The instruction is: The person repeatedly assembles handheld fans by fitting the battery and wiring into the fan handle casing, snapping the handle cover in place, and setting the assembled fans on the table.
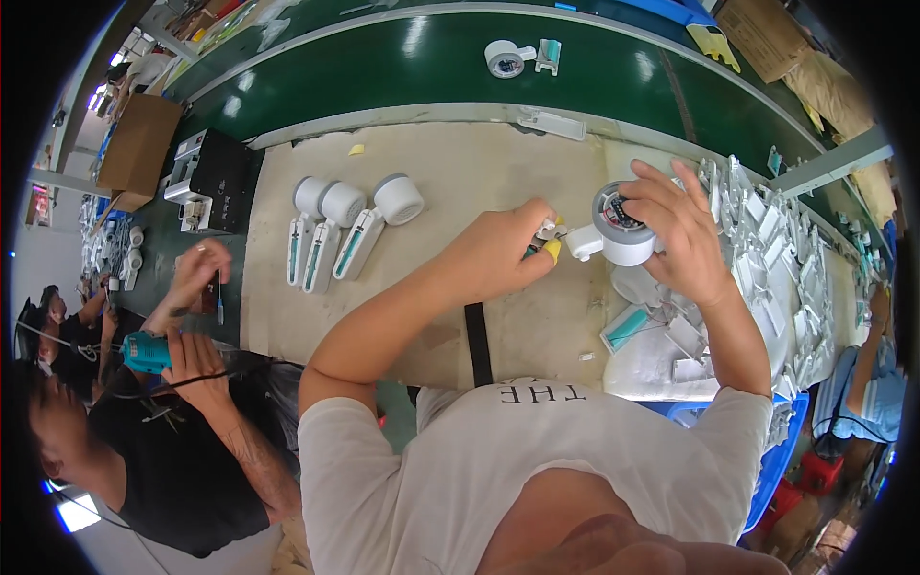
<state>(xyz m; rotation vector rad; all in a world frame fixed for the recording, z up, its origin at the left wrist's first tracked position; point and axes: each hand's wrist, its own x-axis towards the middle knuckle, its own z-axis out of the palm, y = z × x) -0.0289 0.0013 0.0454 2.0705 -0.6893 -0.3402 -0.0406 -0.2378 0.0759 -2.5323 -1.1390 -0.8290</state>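
Observation:
My right hand (685,235) is wrapped round a white, round fan-like head (628,247) with a grey rim and a short white neck. Its open face shows dark and red parts inside. Close to the neck's end, my left hand (513,240) pinches a small piece (548,230), pale and shiny with a bit of teal; the fingers hide most of it. Something yellow covers the left thumb's tip. Left of my hands lie several assembled white handheld units (355,225) with round heads and teal strips in their handles.
White plastic handle parts (757,259) are heaped at the right. A loose teal-and-white handle part (625,329) lies near the right forearm. On the green belt (412,72) sits another round head (508,59). At left, a co-worker holds a teal power tool (146,353) beside a black machine (213,182).

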